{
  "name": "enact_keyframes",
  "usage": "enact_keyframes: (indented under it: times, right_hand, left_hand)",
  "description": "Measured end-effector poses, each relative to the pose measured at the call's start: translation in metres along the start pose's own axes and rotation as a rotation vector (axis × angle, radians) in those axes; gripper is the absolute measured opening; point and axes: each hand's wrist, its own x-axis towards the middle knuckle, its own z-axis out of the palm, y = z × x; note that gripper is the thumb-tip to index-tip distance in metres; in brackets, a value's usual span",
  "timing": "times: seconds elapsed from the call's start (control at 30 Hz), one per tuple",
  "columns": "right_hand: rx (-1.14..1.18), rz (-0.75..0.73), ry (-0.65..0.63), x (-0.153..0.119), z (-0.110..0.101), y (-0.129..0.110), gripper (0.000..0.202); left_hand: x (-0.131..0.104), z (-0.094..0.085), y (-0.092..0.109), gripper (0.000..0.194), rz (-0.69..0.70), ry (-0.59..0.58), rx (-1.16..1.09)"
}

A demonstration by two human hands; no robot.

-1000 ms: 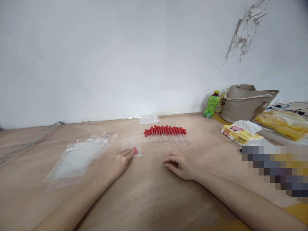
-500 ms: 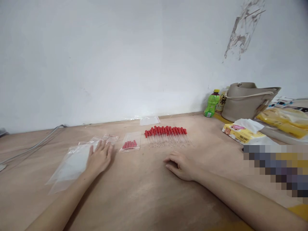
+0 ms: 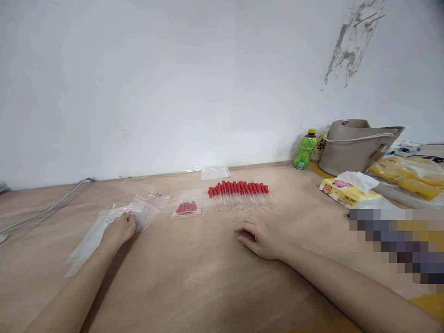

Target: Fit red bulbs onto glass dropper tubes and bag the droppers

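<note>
My left hand point(image 3: 121, 226) rests on the spread of clear zip-lock bags point(image 3: 86, 231) at the left, its fingers curled and pressed together on one bag's plastic; the fingertips are partly hidden. Another part of the bags point(image 3: 147, 212) sticks out to the right of the fingers. My right hand point(image 3: 258, 238) lies on the table with loosely bent fingers, thumb apart, holding nothing. Beyond it lies a row of glass droppers with red rubber bulbs point(image 3: 239, 188). Between the hands, a filled zip-lock bag point(image 3: 187, 203) contains several red-bulbed droppers.
A flat white bag point(image 3: 215, 173) lies by the wall. At the right stand a green bottle point(image 3: 305, 150), a grey-beige handbag point(image 3: 354, 148) and a yellow tissue pack point(image 3: 350, 192), with yellow plastic packaging point(image 3: 412, 175) behind. A grey cable point(image 3: 52, 210) runs along the left.
My left hand has drawn back to the left over the bags, and its flat, spread fingers have curled in. The bags under it have shifted slightly. My right hand has stayed in place.
</note>
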Motion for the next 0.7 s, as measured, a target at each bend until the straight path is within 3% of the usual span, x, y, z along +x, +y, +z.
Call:
enact_keyframes:
  times: [0.13, 0.23, 0.3, 0.43, 0.53, 0.7]
  right_hand:
    - [-0.002, -0.014, 0.007, 0.000, 0.001, 0.001, 0.018]
    - [-0.002, -0.027, 0.025, 0.000, 0.002, 0.002, 0.017]
    - [-0.014, -0.023, 0.043, 0.000, 0.003, 0.002, 0.015]
    - [-0.046, 0.045, 0.113, 0.000, 0.002, 0.004, 0.014]
    - [-0.026, 0.079, 0.119, 0.001, 0.000, 0.004, 0.013]
    - [0.001, 0.040, 0.106, 0.001, -0.001, 0.005, 0.012]
  left_hand:
    - [-0.010, -0.017, 0.029, 0.043, -0.001, 0.097, 0.075]
    - [-0.035, -0.021, 0.078, 0.042, 0.237, 0.153, 0.062]
    - [-0.059, -0.016, 0.114, 0.042, 0.494, 0.043, -0.031]
    - [-0.099, 0.000, 0.165, 0.045, 0.736, -0.172, -0.192]
    - [-0.107, 0.004, 0.172, 0.050, 0.784, -0.254, -0.213]
    - [-0.099, 0.002, 0.161, 0.045, 0.812, -0.345, -0.185]
